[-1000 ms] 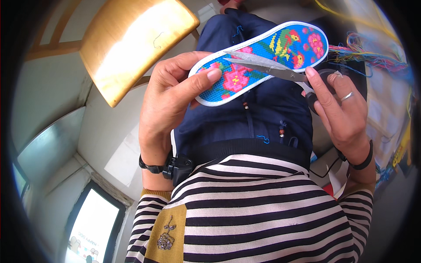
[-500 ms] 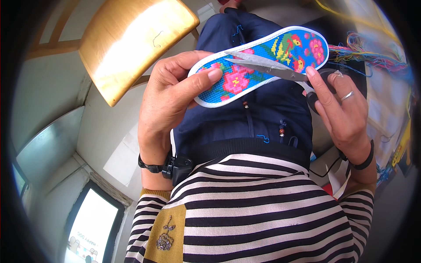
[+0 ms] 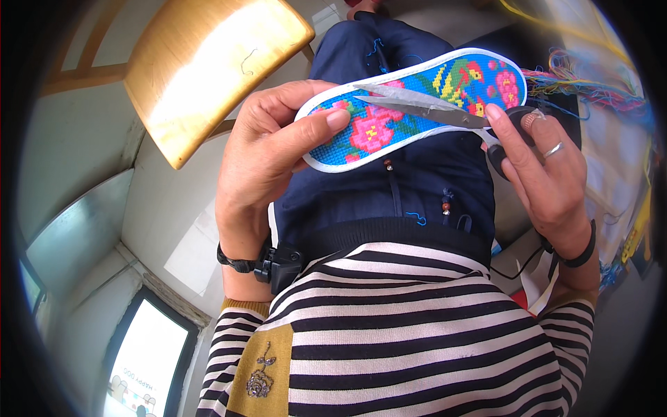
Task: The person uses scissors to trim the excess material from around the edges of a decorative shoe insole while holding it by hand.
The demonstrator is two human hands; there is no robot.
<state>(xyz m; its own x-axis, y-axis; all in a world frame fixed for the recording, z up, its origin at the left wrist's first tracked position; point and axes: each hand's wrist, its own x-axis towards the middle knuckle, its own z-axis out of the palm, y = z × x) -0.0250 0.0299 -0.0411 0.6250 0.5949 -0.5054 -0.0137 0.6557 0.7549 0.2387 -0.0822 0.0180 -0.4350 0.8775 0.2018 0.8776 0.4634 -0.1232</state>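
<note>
My left hand [image 3: 264, 160] grips the left end of a white-edged insole [image 3: 372, 135] stitched with pink flowers, green leaves and a yellow-and-red motif on blue, its thumb pressed on the face. My right hand [image 3: 545, 174], with a silver ring and a copper-coloured thimble, holds metal scissors [image 3: 431, 110] with black handles. Their blades lie slightly apart across the middle of the insole, pointing left. Behind the insole are dark blue trousers [image 3: 368, 194] on my legs, with short blue thread bits on them.
A wooden chair [image 3: 208, 69] stands at upper left. Tangled coloured threads [image 3: 583, 94] lie at right, beside a pale checked surface [image 3: 604, 160]. A bright dark-framed panel [image 3: 149, 340] shows at lower left.
The insole's right end has dropped lower and shifted slightly right. My right hand has moved slightly right, still holding the scissors, while my left hand keeps its grip.
</note>
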